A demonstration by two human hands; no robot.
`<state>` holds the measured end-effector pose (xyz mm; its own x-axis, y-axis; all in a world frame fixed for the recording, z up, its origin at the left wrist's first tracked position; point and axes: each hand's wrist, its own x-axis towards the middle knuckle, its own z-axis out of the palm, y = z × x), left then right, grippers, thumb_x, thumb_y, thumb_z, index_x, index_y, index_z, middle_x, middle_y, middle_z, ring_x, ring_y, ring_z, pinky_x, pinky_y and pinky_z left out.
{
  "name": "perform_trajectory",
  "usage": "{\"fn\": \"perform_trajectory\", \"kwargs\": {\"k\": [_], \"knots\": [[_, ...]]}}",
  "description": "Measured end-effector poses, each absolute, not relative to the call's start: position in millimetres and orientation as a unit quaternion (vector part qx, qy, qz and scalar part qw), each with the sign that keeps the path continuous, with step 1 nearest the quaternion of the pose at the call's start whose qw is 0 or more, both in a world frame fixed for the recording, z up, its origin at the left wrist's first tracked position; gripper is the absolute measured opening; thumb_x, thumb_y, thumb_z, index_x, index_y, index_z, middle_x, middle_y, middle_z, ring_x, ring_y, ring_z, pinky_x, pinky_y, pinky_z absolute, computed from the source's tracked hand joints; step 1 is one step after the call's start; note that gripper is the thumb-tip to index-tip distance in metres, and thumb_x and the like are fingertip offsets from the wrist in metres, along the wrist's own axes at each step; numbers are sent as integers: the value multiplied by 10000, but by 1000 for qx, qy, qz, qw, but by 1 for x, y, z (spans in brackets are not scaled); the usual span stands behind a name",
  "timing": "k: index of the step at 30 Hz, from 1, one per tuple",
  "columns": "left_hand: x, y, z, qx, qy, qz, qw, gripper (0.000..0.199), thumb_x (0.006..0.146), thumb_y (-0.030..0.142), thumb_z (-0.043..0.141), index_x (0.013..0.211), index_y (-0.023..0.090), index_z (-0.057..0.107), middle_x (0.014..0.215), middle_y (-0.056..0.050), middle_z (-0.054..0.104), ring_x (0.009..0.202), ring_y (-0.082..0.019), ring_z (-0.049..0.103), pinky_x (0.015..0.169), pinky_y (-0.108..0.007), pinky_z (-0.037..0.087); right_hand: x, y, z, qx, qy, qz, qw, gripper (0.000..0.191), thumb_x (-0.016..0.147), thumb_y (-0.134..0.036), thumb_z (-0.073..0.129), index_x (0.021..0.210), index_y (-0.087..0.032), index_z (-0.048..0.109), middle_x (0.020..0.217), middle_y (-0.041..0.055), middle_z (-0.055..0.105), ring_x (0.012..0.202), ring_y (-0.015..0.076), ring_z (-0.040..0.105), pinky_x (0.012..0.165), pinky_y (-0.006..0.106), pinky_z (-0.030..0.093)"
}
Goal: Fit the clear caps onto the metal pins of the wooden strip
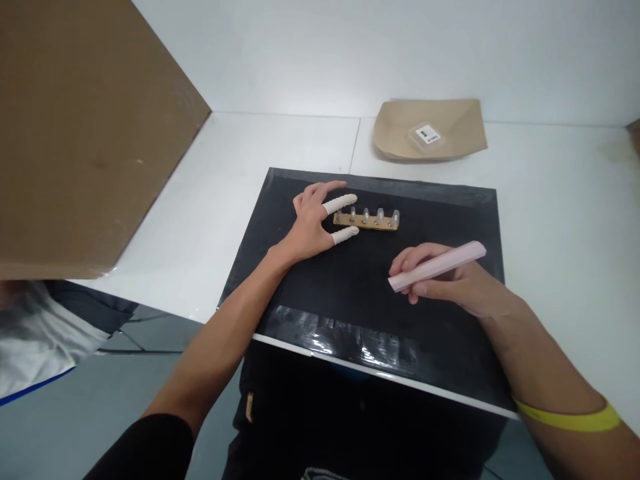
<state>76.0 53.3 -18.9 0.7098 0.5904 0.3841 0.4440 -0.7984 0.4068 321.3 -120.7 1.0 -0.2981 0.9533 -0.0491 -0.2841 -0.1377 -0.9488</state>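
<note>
A narrow tan strip (pixel 369 223) with several small clear, cup-like pieces standing on it lies on the black mat (pixel 320 280). At its left end is my left hand (pixel 313 223), thumb and index finger apart in white finger covers, one on either side of the strip's end; whether they touch it cannot be made out. My right hand (pixel 450 280) is wrapped round a pale pink stick (pixel 437 265), held slanting over the right part of the mat, its lower end pointing left.
Behind the mat sits a brown paper tray (pixel 457 130) holding a small clear case (pixel 427 136) with a label. A large brown board (pixel 90 133) stands at the left. Another person's grey clothing (pixel 45 340) shows at lower left.
</note>
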Motion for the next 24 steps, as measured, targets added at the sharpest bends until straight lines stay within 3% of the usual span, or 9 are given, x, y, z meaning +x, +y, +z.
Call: {"fn": "perform_trajectory", "kwargs": {"k": [6,11,15,24], "knots": [[78,54,-23,915,270,279,107,497,912,413,761,1381,306,641,1556,-101,547,1400,-334,466,1140,-541,342,322,-122,0,-373,-467,653,465,236,869,-166,841,1076,-254,772,1100,55,758,820,136,750,661,209,658],[75,56,-21,896,278,300,171,569,897,442,772,1415,293,590,1550,-113,554,1430,-313,487,1189,-535,355,322,-121,0,-376,-460,659,461,237,869,-184,846,1084,-247,769,1086,68,768,823,154,757,637,220,658],[70,58,-20,886,296,302,191,445,876,376,800,1288,286,659,1482,-78,619,1383,-301,510,1191,-558,385,324,-121,1,-372,-453,661,469,233,873,-205,846,1084,-257,763,1086,64,773,800,162,771,606,218,653],[65,62,-24,893,300,271,200,260,895,303,783,1145,246,742,1521,-64,601,1417,-317,447,1214,-614,386,334,-123,5,-410,-446,633,482,217,856,-254,865,1042,-246,755,1088,62,776,709,149,762,568,209,628]]}}
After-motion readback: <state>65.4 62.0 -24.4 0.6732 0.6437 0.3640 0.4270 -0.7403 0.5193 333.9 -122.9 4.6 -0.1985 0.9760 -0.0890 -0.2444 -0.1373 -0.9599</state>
